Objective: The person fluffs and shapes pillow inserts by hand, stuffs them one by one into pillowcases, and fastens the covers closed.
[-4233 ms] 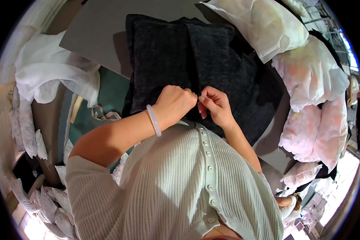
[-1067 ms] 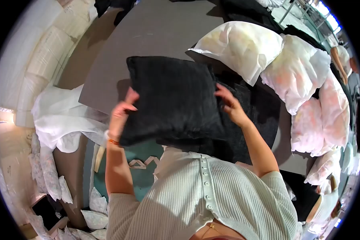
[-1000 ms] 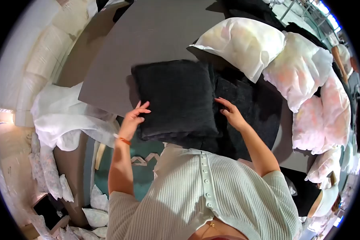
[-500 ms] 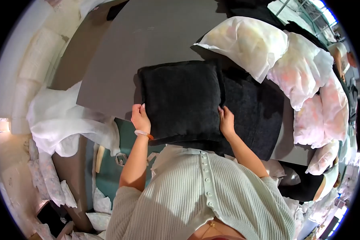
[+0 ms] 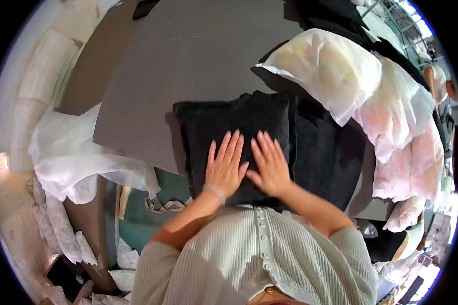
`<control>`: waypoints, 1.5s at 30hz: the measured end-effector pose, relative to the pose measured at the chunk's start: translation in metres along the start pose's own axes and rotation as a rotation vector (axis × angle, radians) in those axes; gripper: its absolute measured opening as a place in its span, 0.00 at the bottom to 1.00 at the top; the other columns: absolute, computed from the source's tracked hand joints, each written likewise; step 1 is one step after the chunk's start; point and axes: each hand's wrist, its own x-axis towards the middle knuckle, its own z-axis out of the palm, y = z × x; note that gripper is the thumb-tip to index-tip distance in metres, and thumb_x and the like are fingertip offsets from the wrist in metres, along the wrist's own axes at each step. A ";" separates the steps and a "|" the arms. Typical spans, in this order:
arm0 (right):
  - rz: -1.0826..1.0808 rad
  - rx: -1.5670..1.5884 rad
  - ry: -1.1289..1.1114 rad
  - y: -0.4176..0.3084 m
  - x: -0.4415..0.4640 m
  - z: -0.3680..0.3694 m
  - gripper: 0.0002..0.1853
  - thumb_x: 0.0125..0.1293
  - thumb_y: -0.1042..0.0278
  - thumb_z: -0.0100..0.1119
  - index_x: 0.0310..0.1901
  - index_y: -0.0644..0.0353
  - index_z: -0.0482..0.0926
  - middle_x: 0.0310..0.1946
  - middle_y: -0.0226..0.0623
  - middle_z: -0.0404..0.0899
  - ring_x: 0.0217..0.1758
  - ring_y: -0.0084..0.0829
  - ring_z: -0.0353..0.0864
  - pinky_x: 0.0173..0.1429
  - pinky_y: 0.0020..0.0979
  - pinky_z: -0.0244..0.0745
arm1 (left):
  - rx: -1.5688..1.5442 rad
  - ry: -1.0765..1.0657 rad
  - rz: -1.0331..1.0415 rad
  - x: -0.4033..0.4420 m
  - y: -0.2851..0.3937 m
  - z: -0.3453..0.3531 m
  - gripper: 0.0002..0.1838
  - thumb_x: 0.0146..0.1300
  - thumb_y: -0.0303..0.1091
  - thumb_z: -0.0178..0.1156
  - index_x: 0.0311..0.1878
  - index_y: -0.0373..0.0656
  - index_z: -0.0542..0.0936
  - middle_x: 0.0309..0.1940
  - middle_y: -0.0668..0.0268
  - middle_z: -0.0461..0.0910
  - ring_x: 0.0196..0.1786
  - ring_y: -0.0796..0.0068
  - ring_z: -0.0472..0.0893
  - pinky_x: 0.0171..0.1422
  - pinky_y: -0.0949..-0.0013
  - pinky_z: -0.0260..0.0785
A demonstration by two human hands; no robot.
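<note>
A black square cushion (image 5: 239,114) lies on the grey table (image 5: 152,81), close to my body. Flat on its top rests my left hand (image 5: 225,170), fingers spread and pointing away from me, a pale bracelet at the wrist. Beside it my right hand (image 5: 270,168) also presses on the cushion with its fingers stretched out. The two thumbs are near each other but apart. To the right, partly beneath the cushion, more black fabric (image 5: 325,152) is spread over the table. Neither hand grips anything.
White filled inner cushions (image 5: 325,66) and pinkish ones (image 5: 409,168) line the table's right side. Black fabric (image 5: 331,18) lies at the far right. White sheer cloth (image 5: 66,152) hangs at the left, near small filled bags (image 5: 63,229). Another person (image 5: 435,84) is at the far right.
My hands have gone from the cushion's left and right sides onto its top and now lie flat. Earlier the cushion was lifted and set down. Its far edge now looks rumpled.
</note>
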 end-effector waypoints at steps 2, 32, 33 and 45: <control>0.017 -0.013 -0.058 -0.007 0.001 0.010 0.42 0.55 0.51 0.61 0.70 0.62 0.60 0.73 0.50 0.53 0.77 0.45 0.50 0.76 0.46 0.46 | -0.006 -0.054 -0.031 -0.004 -0.012 0.006 0.39 0.64 0.45 0.52 0.74 0.41 0.53 0.76 0.59 0.50 0.78 0.60 0.48 0.77 0.47 0.35; 0.140 -0.161 0.051 0.006 0.068 0.033 0.34 0.63 0.54 0.49 0.69 0.62 0.62 0.71 0.47 0.57 0.77 0.41 0.51 0.77 0.51 0.40 | -0.030 0.066 -0.112 0.067 -0.064 0.024 0.38 0.69 0.56 0.44 0.73 0.37 0.56 0.73 0.57 0.58 0.77 0.61 0.53 0.79 0.54 0.38; 0.145 -0.149 0.027 0.004 0.069 0.038 0.34 0.63 0.54 0.49 0.69 0.62 0.62 0.71 0.47 0.57 0.77 0.41 0.51 0.77 0.51 0.40 | -0.043 0.074 -0.102 0.069 -0.070 0.030 0.38 0.69 0.55 0.44 0.73 0.37 0.55 0.73 0.57 0.57 0.77 0.62 0.52 0.79 0.54 0.38; 0.185 -0.132 0.168 0.020 0.086 0.055 0.35 0.62 0.55 0.51 0.70 0.57 0.61 0.72 0.44 0.57 0.76 0.38 0.53 0.76 0.51 0.39 | 0.139 0.020 -0.268 0.074 -0.082 0.028 0.46 0.64 0.62 0.49 0.74 0.37 0.51 0.76 0.57 0.47 0.79 0.58 0.43 0.77 0.43 0.33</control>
